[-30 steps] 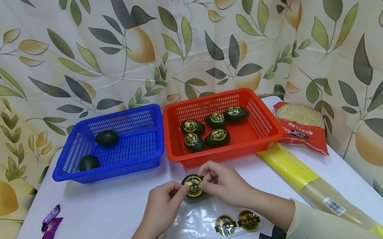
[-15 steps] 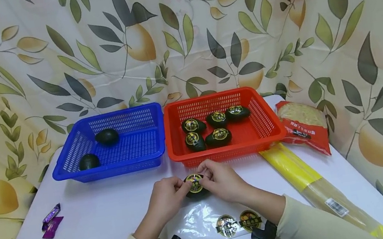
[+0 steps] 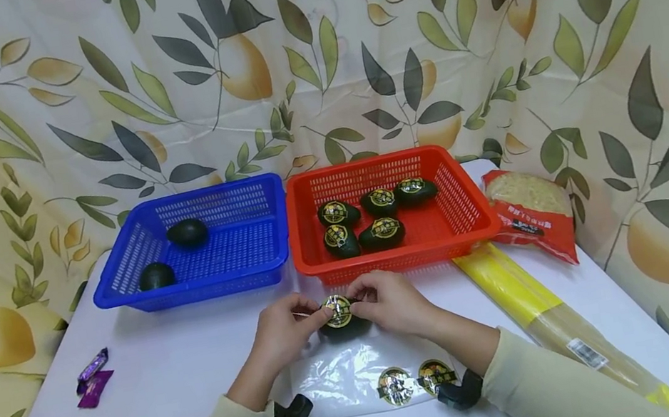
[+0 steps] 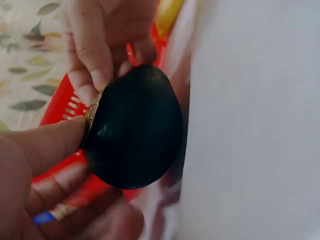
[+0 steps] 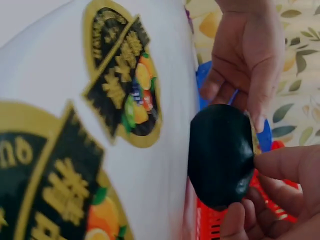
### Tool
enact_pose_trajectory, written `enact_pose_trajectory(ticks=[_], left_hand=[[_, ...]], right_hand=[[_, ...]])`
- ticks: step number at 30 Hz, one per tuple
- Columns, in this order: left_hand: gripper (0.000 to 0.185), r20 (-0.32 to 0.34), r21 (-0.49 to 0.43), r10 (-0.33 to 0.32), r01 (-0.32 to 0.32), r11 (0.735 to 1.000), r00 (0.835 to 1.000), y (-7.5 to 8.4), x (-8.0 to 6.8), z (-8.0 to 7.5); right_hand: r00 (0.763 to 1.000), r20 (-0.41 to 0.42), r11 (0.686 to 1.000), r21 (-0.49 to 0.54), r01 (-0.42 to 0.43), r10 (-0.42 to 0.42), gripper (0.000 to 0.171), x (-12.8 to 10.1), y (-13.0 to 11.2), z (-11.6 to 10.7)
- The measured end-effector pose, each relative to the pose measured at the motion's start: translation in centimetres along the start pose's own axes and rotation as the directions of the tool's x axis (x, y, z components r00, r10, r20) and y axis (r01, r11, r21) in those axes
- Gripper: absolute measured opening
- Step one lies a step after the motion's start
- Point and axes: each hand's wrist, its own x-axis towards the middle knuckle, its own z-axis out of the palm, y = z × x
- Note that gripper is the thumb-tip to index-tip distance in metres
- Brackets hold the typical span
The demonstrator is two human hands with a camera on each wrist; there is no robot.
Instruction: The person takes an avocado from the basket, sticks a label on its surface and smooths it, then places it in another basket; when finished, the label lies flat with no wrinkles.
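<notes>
A dark green avocado [image 3: 345, 331] sits between both hands, just in front of the baskets. On its upper face is a round black-and-gold sticker [image 3: 338, 310]. My left hand [image 3: 281, 332] grips the avocado from the left, its thumb on the sticker's edge. From the right, my right hand [image 3: 396, 305] holds it, the thumb against the opposite edge of the sticker. Both wrist views show the avocado's bare dark side [image 4: 135, 130], with fingers beneath and behind it. Below the hands lies a clear plastic sheet [image 3: 334, 381] bearing two similar stickers [image 3: 395, 386].
At the back left stands a blue basket [image 3: 254, 278] with two plain avocados. Beside it, a red basket [image 3: 438, 250] holds several stickered avocados. To the right lie a red food packet [image 3: 530, 215] and a long yellow-ended packet [image 3: 559, 319]. Wrapped sweets [image 3: 95, 388] lie at left.
Both thumbs have shifted slightly on the sticker's edges, and more of the avocado shows below it. The hands stay in nearly the same place, and the head view has tilted a little.
</notes>
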Motion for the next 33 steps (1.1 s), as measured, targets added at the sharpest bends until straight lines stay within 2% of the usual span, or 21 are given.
enact_pose_trajectory(ticks=[2, 4, 7, 9, 11, 14, 17, 21, 24, 33], left_hand=[[0.020, 0.013, -0.080, -0.004, 0.005, 0.997, 1.000, -0.3, 0.3, 0.0], [0.016, 0.011, -0.121, -0.003, 0.005, 0.993, 1.000, -0.6, 0.4, 0.1], [0.008, -0.034, -0.097, 0.042, -0.045, 0.994, 0.999, -0.8, 0.4, 0.3], [0.005, -0.068, -0.036, 0.118, -0.121, 0.992, 0.991, -0.7, 0.3, 0.5], [0.007, -0.090, 0.043, 0.218, -0.215, 0.976, 0.972, -0.6, 0.1, 0.7], [0.012, -0.086, 0.144, 0.346, -0.332, 0.932, 0.934, -0.3, -0.1, 1.0], [0.016, -0.063, 0.219, 0.415, -0.393, 0.893, 0.908, 0.0, -0.3, 1.2], [0.025, -0.040, 0.281, 0.456, -0.428, 0.859, 0.889, 0.2, -0.5, 1.4], [0.027, -0.031, 0.296, 0.471, -0.442, 0.847, 0.882, 0.3, -0.5, 1.4], [0.028, 0.007, 0.277, 0.467, -0.450, 0.849, 0.884, 0.0, -0.3, 1.0]], right_hand=[[0.999, -0.020, 1.000, 0.000, 0.027, -0.027, 0.016, 0.0, 0.1, 0.1], [0.997, -0.032, 0.998, -0.010, 0.065, -0.065, 0.017, 0.0, 0.1, 0.1], [0.987, -0.041, 0.985, -0.080, 0.154, -0.158, 0.016, -0.2, 0.1, 0.2], [0.974, -0.043, 0.966, -0.139, 0.216, -0.224, 0.015, -0.4, 0.1, 0.3], [0.957, -0.042, 0.940, -0.207, 0.272, -0.286, 0.015, -0.5, -0.1, 0.3], [0.940, -0.037, 0.909, -0.269, 0.318, -0.339, 0.013, -0.6, -0.3, 0.3], [0.928, -0.031, 0.890, -0.299, 0.345, -0.370, 0.013, -0.5, -0.4, 0.4], [0.924, -0.027, 0.885, -0.298, 0.357, -0.381, 0.024, -0.6, -0.3, 0.5], [0.926, -0.020, 0.884, -0.306, 0.354, -0.378, 0.028, -0.6, -0.3, 0.5], [0.915, 0.007, 0.854, -0.358, 0.379, -0.403, 0.037, -0.5, 0.2, 0.8]])
